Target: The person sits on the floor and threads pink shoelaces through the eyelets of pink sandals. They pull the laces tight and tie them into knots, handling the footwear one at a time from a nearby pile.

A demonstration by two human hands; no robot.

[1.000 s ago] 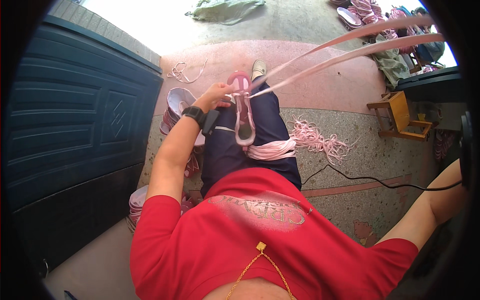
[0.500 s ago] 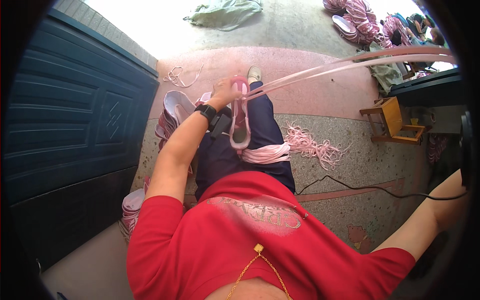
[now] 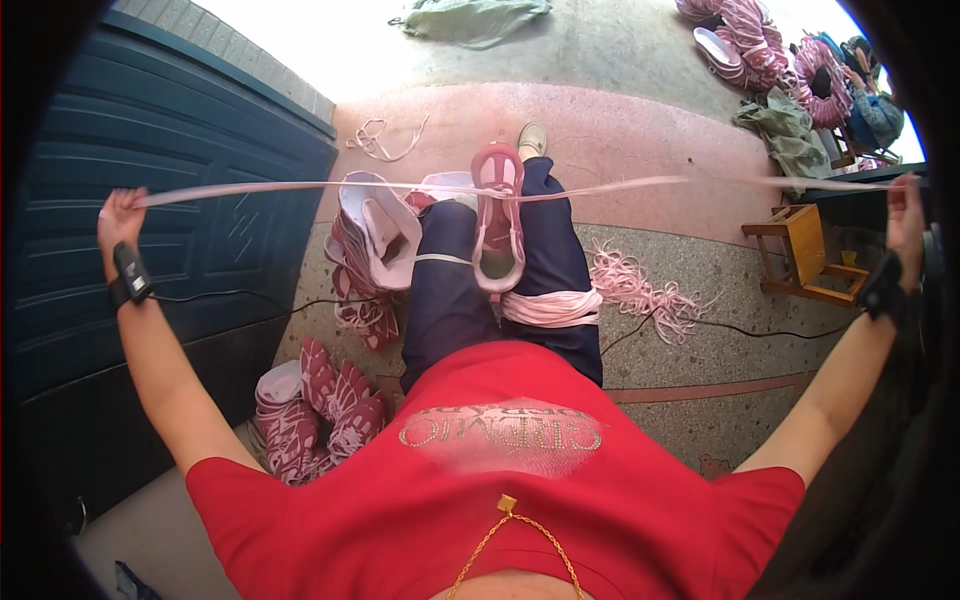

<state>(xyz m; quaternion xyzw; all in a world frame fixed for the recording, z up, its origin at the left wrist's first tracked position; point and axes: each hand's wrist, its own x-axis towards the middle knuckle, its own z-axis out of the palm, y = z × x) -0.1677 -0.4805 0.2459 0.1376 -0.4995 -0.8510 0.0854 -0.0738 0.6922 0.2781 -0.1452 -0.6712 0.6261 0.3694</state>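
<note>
A pink and dark red shoe upper [image 3: 496, 160] rests between my knees, its opening toward me. A pale pink shoelace [image 3: 270, 187] runs through its front eyelets and stretches out to both sides. My left hand [image 3: 123, 212] is closed on one end, far out at the left by the blue door. At the far right, my right hand [image 3: 905, 215] grips the other end, its fingers partly in shadow. Around my right thigh lies a bundle of pink laces [image 3: 552, 308]. A pale band [image 3: 443, 260] crosses my left leg beside the upper.
Stacked shoe uppers [image 3: 375, 235] stand left of my knees, with more uppers [image 3: 335, 405] nearer me. Loose laces [image 3: 645, 292] lie on the floor at right, near a wooden chair [image 3: 800, 245] and black cables [image 3: 770, 333]. Another person [image 3: 876, 115] is at the far right beside bundled uppers.
My left hand has left the upper and swung out to the far left with a lace end. My right hand has come into view. The lace now spans both sides.
</note>
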